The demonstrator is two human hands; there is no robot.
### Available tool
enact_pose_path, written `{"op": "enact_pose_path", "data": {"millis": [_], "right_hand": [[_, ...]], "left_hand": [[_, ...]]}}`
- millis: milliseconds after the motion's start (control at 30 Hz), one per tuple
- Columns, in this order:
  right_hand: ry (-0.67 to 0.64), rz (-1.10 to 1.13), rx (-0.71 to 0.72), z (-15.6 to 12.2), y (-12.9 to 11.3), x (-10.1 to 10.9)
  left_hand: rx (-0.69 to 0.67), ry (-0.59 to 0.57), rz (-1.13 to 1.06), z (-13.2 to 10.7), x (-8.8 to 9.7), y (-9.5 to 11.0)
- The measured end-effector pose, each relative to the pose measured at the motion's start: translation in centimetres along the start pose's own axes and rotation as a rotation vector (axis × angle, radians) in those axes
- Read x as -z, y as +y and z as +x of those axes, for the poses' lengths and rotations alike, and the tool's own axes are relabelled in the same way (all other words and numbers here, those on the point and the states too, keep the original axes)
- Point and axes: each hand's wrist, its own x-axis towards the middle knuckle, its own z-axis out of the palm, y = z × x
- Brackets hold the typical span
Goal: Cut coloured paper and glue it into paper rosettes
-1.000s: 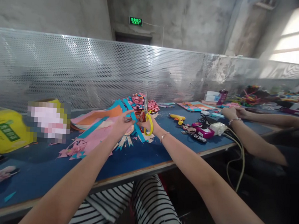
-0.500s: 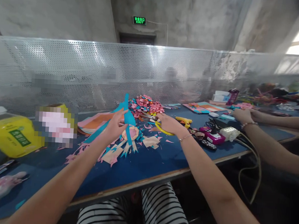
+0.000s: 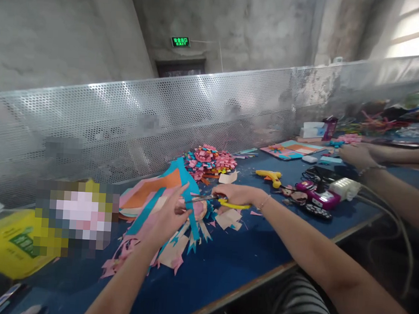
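Note:
My left hand [image 3: 170, 217] pinches a narrow blue strip [image 3: 193, 222] that hangs down from its fingertips. In my right hand [image 3: 238, 195] are scissors with yellow handles [image 3: 235, 205], the fingers wrapped round the loops. Their blades point left and reach the strip by my left fingertips; whether the blades are open is too small to tell. Behind the strip sits a round pale pink and cream rosette [image 3: 201, 208], partly covered. Blue and cream pointed tails [image 3: 199, 233] spread below it. Beside my left hand lie blue, pink and orange sheets [image 3: 138, 190].
Behind the hands is a pile of pink and blue pieces [image 3: 209, 159]. Right of it lie a yellow glue gun [image 3: 270, 176] and a purple power adapter [image 3: 315, 194] with cables. A yellow jug [image 3: 16, 244] stands left. Another person's hands [image 3: 355, 154] work at right. A perforated metal screen [image 3: 184, 103] runs behind.
My right hand has brought the scissors leftward to the blue strip. My left hand still pinches the strip, now lower against the sheets. The view has tilted and shifted.

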Motion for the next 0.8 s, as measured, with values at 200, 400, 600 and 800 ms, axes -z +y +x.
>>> {"op": "enact_pose_path", "data": {"millis": [200,400,600,800], "right_hand": [[-0.013,-0.038,0.098,-1.0,0.5,-1.4],[-0.033,-0.106,0.106,-0.9,0.9,-1.0],[-0.001,-0.164,0.014,-1.0,1.2,-1.0],[0.064,-0.226,-0.039,-1.2,0.8,-1.3]], "left_hand": [[-0.039,0.008,0.058,-0.7,-0.8,-0.1],[-0.007,-0.049,0.095,-0.7,-0.6,-0.6],[-0.029,-0.074,0.103,-1.0,-0.9,-1.0],[0.033,-0.062,-0.042,-1.3,-2.1,0.0]]}}
